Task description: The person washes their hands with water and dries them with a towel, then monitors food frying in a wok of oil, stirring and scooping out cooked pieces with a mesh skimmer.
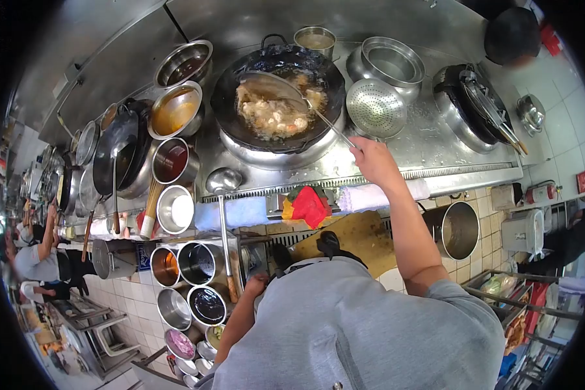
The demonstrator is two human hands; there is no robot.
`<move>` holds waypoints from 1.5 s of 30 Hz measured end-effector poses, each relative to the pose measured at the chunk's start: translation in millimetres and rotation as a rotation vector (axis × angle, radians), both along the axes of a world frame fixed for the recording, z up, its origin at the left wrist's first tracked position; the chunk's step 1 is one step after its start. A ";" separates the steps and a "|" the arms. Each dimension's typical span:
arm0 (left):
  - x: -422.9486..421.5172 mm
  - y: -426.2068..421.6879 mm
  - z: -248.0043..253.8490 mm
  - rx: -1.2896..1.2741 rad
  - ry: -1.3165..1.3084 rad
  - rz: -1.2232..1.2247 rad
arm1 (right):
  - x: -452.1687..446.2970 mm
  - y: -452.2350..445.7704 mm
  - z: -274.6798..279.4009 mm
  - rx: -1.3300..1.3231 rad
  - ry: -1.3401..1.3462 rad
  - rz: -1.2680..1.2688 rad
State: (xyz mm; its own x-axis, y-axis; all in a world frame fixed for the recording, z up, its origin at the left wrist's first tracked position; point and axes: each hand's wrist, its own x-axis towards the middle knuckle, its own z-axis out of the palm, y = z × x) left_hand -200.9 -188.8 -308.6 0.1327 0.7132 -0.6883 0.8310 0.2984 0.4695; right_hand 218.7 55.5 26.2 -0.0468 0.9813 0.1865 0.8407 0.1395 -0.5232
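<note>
My right hand [375, 162] is wrapped round the long metal handle of a large skimmer [276, 90]. The skimmer's wide head is tilted inside a black wok [224, 97]. Pale, battered-looking pieces of food [276, 120] lie in bubbling oil under and beside the head. Down by my left side, my left hand [257, 284] is curled closed; whatever it grips is hidden. Close to it is the wooden handle end of a ladle [223, 181], whose bowl rests on the stove edge.
Right of the wok a perforated strainer [376, 107] lies by a steel pot [391, 62]. Steel bowls [175, 110] and a sauce pot [174, 160] line the left. Folded cloths [231, 216] lie along the front edge. A co-worker [36, 263] stands far left.
</note>
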 end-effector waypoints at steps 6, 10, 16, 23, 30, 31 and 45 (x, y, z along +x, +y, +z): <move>40.6 32.0 51.6 -0.061 -0.375 0.294 | 6.9 5.3 17.3 -0.143 0.312 -0.186; 39.9 39.8 26.0 0.023 -0.392 0.289 | 25.7 10.7 9.6 0.022 0.202 -0.262; 24.4 23.9 -15.3 0.031 -0.515 0.362 | 12.1 11.1 -26.2 0.039 0.222 -0.310; 43.8 36.6 45.1 0.005 -0.322 0.198 | -24.6 5.3 -46.1 -0.204 0.325 -0.177; 52.8 47.5 41.7 0.018 -0.331 0.219 | -17.5 9.3 -32.5 -0.161 0.462 -0.164; 54.0 48.1 43.6 0.020 -0.334 0.223 | -13.5 10.4 -34.7 -0.183 0.504 -0.181; 47.3 31.4 61.9 -0.022 0.029 -0.027 | -16.8 3.8 -49.7 -0.433 0.931 -0.319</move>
